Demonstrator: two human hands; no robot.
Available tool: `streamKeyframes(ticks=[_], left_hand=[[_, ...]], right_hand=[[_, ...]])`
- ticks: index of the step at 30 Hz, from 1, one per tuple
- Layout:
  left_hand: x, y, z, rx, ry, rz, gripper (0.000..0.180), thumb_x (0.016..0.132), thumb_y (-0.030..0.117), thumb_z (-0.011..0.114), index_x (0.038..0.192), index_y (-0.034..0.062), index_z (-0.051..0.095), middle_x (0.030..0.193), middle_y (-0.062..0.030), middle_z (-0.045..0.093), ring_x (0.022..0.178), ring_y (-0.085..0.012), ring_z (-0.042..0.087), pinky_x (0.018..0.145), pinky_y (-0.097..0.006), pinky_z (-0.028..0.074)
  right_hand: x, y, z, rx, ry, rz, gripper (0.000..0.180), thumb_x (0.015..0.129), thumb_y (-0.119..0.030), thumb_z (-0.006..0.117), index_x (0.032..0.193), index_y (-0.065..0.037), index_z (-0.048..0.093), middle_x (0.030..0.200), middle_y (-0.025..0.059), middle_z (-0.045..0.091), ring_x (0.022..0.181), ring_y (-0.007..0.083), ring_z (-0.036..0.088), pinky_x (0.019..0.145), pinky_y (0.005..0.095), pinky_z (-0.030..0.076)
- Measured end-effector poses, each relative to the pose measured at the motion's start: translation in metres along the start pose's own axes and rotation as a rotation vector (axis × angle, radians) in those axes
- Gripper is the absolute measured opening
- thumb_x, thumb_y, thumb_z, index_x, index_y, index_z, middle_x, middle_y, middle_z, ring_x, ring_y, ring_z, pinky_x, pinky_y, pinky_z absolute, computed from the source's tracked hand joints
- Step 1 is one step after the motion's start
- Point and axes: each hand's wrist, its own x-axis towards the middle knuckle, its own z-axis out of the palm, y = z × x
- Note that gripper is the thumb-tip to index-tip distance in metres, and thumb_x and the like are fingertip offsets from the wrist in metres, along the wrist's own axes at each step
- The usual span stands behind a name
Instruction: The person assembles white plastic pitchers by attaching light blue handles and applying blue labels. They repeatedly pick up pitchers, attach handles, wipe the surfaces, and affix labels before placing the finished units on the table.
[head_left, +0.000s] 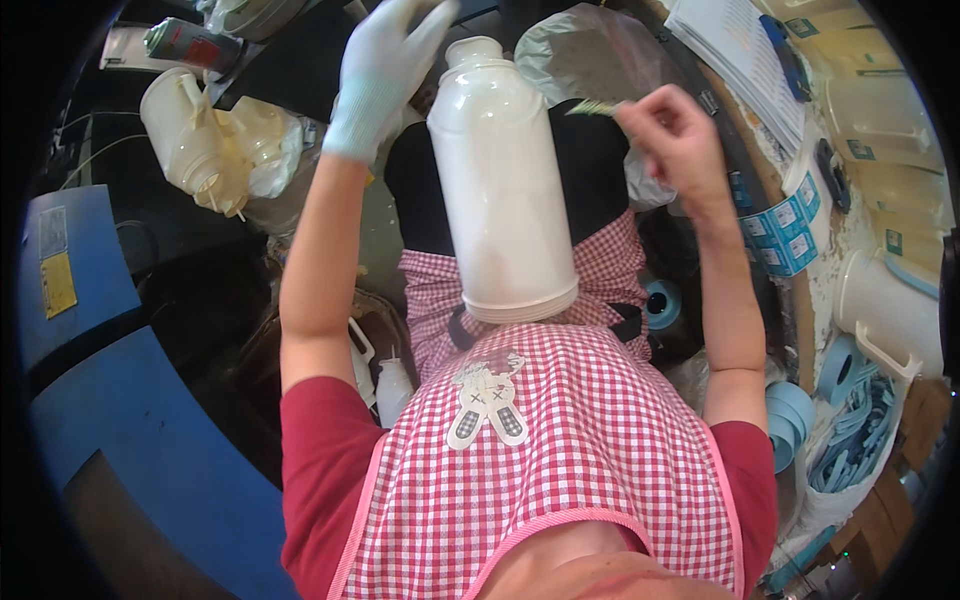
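A glossy cream-white plastic bottle body (505, 180), shaped like a thermos shell, rests on my lap with its narrow neck pointing away and its wide ribbed base towards my checked apron. My left hand (385, 75), in a white knitted glove, is raised just left of the bottle's neck, apart from it. Its fingers look stretched out, partly cut off by the upper edge, and no object shows in them. On the bottle's right, my bare right hand (675, 145) pinches a thin, pale green strip (597, 107) whose exact kind I cannot make out.
Cream plastic jugs (185, 135) lie at the far left, near a spray can (190, 44). Blue panels (170, 460) stand on the left. Along the right are a small blue box (785, 235), paper sheets (735, 60), light-blue rings (788, 420) and a cream pitcher (890, 310).
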Motion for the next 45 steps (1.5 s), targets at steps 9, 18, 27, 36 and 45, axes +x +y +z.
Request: streamKeyframes(ticks=[9,18,27,36,45], left_hand=[[-0.149,0.003,0.008,-0.167,0.019,-0.222,0.023,0.102,0.015,0.06,0.094,-0.0023,0.073,0.157,-0.0196,0.052,0.143,-0.0286,0.053,0.113,-0.036,0.044],[-0.148,-0.007,0.01,0.093,0.083,-0.075,0.018,0.09,0.014,0.076,0.085,-0.0029,0.073,0.153,-0.021,0.056,0.136,-0.0326,0.06,0.111,-0.038,0.048],[-0.144,-0.003,0.017,0.197,0.094,-0.094,0.022,0.085,0.015,0.079,0.078,-0.003,0.067,0.147,-0.0197,0.061,0.127,-0.0326,0.064,0.104,-0.039,0.053],[-0.155,-0.067,-0.026,0.778,0.096,-0.268,0.04,0.078,0.019,0.08,0.105,-0.0051,0.063,0.134,-0.0257,0.058,0.122,-0.0417,0.06,0.106,-0.049,0.049],[-0.085,-0.019,0.01,0.289,-0.3,0.045,0.089,0.076,0.031,0.089,0.148,-0.0023,0.05,0.156,-0.028,0.044,0.149,-0.0433,0.04,0.122,-0.045,0.035]], right_hand=[[-0.007,0.014,0.077,0.02,-0.287,0.063,0.037,0.089,-0.032,0.086,0.093,-0.002,0.065,0.076,0.0009,0.066,0.057,0.0049,0.056,0.047,0.0212,0.043],[0.002,0.015,0.089,-0.212,-0.247,0.035,0.044,0.085,-0.04,0.087,0.092,-0.002,0.067,0.079,0.0027,0.068,0.067,0.0096,0.063,0.054,0.026,0.051],[0.009,0.035,0.093,-0.331,-0.175,-0.137,0.042,0.086,-0.039,0.087,0.092,-0.004,0.065,0.077,0.0,0.066,0.065,0.0068,0.059,0.052,0.0237,0.046],[-0.036,0.031,0.065,-0.464,-0.168,-0.21,0.054,0.078,-0.046,0.091,0.09,-0.002,0.062,0.071,0.007,0.061,0.063,0.014,0.056,0.06,0.0301,0.047],[-0.086,0.039,0.118,-0.586,-0.315,-0.502,0.038,0.08,-0.038,0.083,0.097,-0.009,0.065,0.088,0.0079,0.068,0.082,0.0294,0.07,0.07,0.0412,0.056]])
